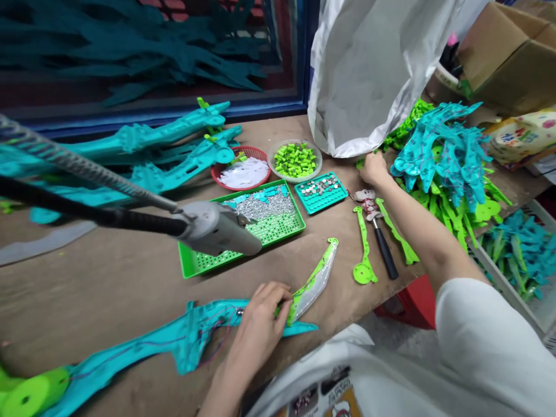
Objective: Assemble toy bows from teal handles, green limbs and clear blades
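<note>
My left hand [267,313] rests over a long turquoise toy-sword shell half [147,339], its fingers curled round the lower end of a curved green plastic piece with a clear strip [315,281]. Thin wires run along the inside of the shell, and a round green part [37,391] sits at its far left end. My right hand [374,168] reaches out to the hem of a white plastic bag [369,75]. Its fingers are bent together beside small bright green parts; what they pinch is too small to make out.
A grey power screwdriver [217,229] hangs over a green tray of screws [191,263]. Behind stand a red basket [217,176], a bowl of green caps [297,159] and a teal tray of discs [313,205]. A black-handled tool [386,255] lies right, near piled turquoise shells [447,150].
</note>
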A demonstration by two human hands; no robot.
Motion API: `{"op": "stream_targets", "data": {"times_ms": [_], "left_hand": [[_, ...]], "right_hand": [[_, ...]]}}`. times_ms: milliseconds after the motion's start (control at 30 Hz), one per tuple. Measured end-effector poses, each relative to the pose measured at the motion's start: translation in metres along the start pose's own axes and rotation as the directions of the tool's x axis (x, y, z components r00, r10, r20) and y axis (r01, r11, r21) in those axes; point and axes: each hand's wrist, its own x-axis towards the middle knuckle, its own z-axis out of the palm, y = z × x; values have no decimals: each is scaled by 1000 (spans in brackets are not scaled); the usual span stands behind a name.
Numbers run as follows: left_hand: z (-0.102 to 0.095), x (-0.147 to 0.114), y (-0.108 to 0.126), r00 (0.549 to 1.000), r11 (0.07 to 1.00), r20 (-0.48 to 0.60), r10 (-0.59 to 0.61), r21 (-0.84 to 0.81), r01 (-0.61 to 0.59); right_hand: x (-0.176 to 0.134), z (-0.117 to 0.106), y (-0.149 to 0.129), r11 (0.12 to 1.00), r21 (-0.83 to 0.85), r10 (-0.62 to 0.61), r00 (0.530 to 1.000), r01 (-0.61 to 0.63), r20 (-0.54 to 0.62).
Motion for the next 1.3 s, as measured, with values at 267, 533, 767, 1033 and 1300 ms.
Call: {"op": "stream_targets", "data": {"times_ms": [267,533,767,1033,1300], "left_hand": [[-2,3,3,1000,1000,13,21,14,-21],[-3,3,5,1000,1000,10,18,20,-18],[-2,3,7,1000,1000,19,-14,1,14],[-3,3,6,999,1000,35,-13,13,13],[-3,3,9,999,999,35,-37,33,36]], "right_hand": [[-85,-8,4,1000,20,7,1000,-6,-18],[-45,0,-14,992,43,-120,993,120,8],[-36,-3,-33,966,31,-258,966,258,10],[-78,-27,-49,949,43,-311,950,312,-12],[-106,-36,-47,972,35,-230,973,230,-18]]}}
